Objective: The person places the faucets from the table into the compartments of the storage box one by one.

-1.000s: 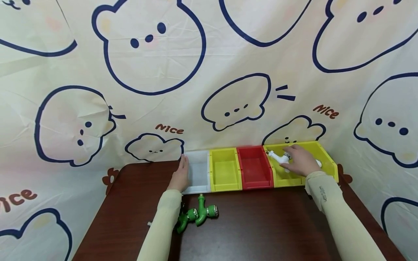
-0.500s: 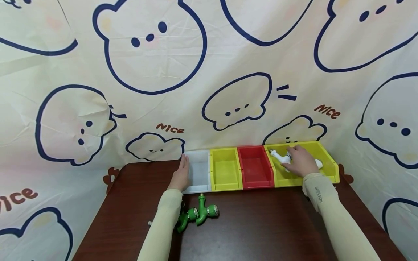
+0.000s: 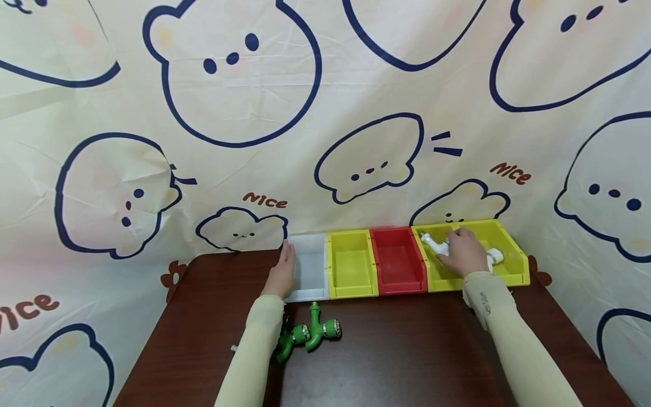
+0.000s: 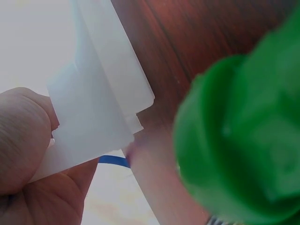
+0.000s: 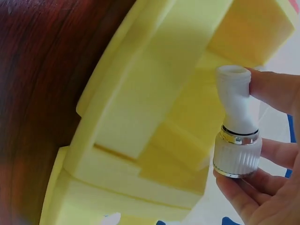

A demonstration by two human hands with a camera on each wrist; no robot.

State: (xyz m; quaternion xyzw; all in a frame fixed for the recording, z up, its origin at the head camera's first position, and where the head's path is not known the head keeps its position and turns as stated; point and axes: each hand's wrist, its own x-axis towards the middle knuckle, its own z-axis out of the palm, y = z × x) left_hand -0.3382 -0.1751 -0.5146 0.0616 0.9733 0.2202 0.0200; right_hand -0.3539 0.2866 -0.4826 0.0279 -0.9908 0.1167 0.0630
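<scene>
White faucet: held in the right hand, within the outline of the wide yellow bin; contact with the floor cannot be told. Head view: long axis runs 10 to 4 o'clock, threaded inlet at 10. Right wrist view: spout mouth faces 12 o'clock, ribbed knob 6 o'clock.

Right hand: digits curled about the faucet — one at the spout, others at the knob. A further white piece lies at its 3 o'clock; the hand covers any join.

Bins: four in a row, 9 to 3 o'clock — grey bin, narrow yellow bin, red bin, wide yellow bin. Left hand: fingers extended along the grey bin's 9 o'clock side, wall gripped between thumb and palm.

Green faucets: at least two, on the table, 6 o'clock of the grey bin.

Writing: "Nice" three times on the backdrop, one cut off at 8 o'clock; right sleeve lettering illegible.
</scene>
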